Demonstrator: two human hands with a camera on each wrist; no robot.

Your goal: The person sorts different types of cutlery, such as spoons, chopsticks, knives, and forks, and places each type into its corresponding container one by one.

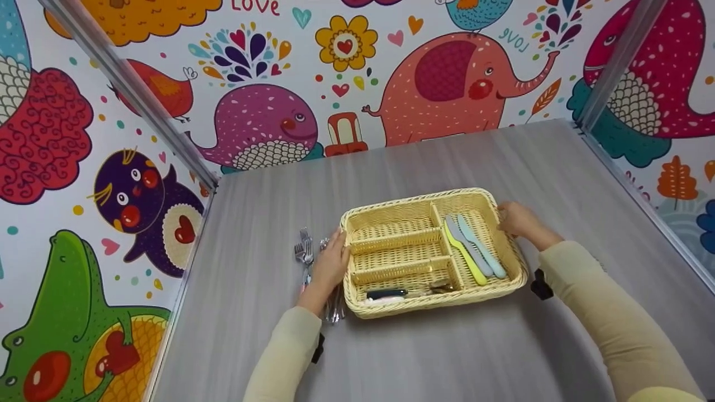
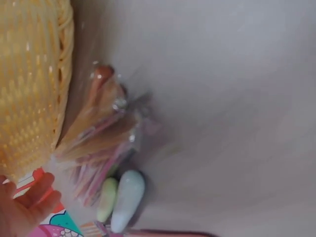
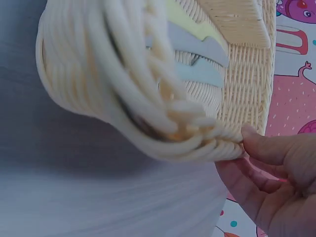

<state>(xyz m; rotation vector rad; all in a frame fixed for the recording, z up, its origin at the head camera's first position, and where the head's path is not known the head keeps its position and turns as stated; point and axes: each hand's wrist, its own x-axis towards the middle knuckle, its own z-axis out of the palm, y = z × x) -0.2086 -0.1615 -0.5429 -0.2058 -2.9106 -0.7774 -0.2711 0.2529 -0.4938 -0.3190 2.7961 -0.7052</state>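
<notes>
Basket (image 1: 399, 257) prob. light, semi-stiff; I'd hold both ends. R hand (image 1: 520, 223): fingers (image 3: 242, 190) pinching rim (image 3: 212, 148). L hand (image 1: 329, 263): fingers at opp. end, can't confirm grip.

Both arms (image 1: 609, 312) reaching forward, left hand (image 1: 328, 263) angled inward, right hand (image 1: 524, 224) pinching.

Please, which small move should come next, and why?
Perhaps settle the basket flat on the table, clear of the forks: they lie close beside its left end, where the left hand is, while the right hand pinches the other end.
</notes>
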